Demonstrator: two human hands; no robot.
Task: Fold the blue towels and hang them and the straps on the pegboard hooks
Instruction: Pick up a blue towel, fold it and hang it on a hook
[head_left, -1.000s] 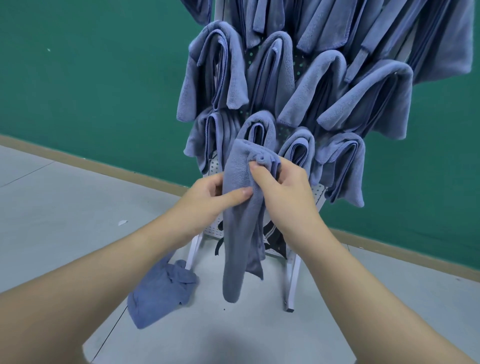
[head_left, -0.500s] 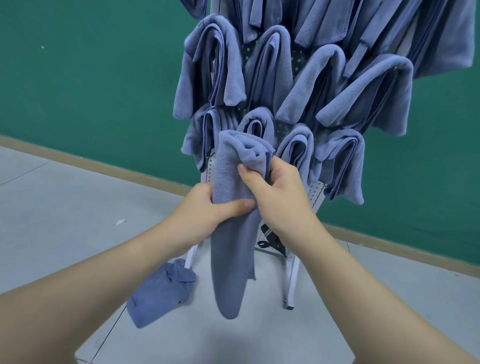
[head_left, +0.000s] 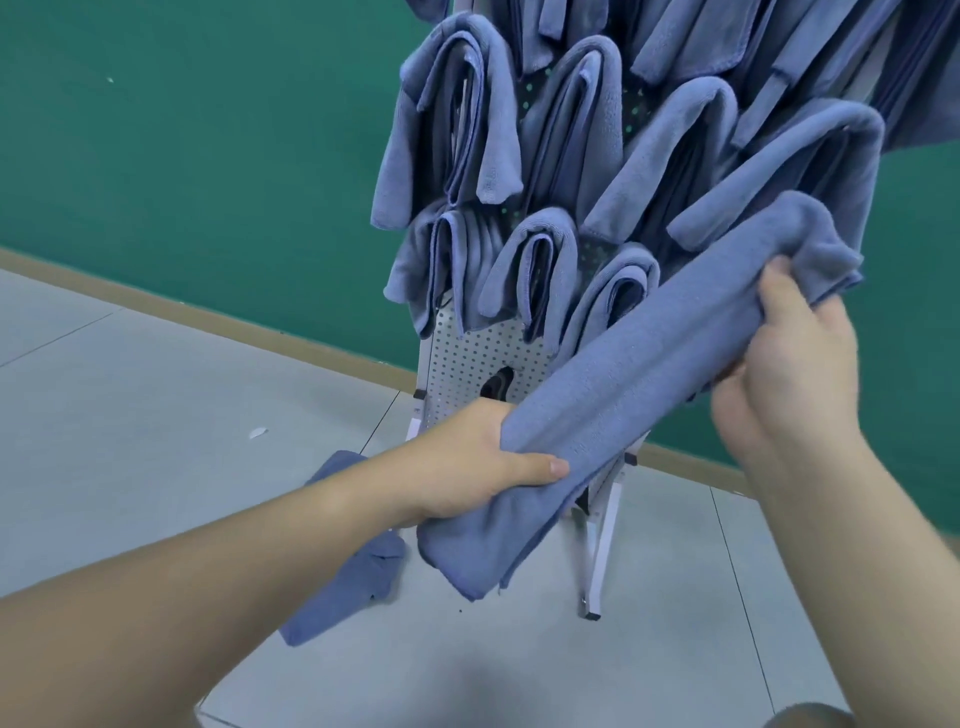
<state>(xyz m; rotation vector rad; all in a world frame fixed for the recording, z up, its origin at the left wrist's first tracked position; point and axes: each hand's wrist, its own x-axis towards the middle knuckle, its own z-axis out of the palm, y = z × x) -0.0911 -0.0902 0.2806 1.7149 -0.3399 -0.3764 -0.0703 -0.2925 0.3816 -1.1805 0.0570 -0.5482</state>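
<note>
Left hand (head_left: 467, 467) and right hand (head_left: 789, 364) each grip an end of the folded blue microfibre towel (head_left: 649, 374), held slanted before the white perforated pegboard (head_left: 467, 364).

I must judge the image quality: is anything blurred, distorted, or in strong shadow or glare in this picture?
Head view: the right hand shows slight motion blur; the left hand and the towel it grips look sharper. Wide-angle distortion makes the pegboard lean and bends the floor lines. Light is soft and even, with a faint shadow on the floor and no glare.
</note>
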